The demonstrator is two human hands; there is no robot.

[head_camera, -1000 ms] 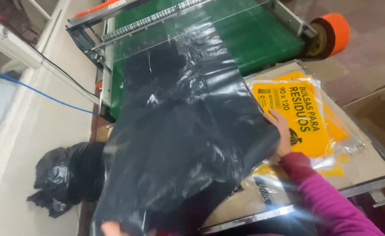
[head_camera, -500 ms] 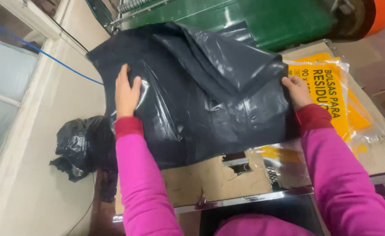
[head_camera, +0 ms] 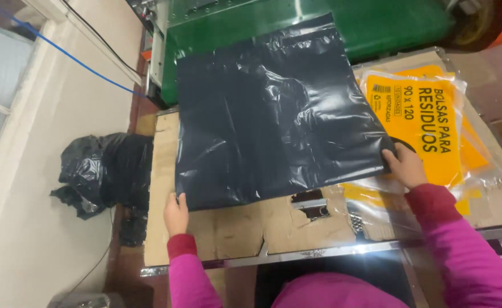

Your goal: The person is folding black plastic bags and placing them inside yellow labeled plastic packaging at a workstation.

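Black plastic bag spread flat on cardboard-topped desk, far edge over green machine. Left hand pinched on near-left corner, right hand clamped on near-right corner. Film judged light, limp, slippery; best gripped at corners. Yellow packs alongside.

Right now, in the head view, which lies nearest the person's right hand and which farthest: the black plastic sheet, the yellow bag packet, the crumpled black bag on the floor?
1. Black plastic sheet: touching the right hand.
2. Yellow bag packet: just beyond.
3. Crumpled black bag: far left, on the floor.
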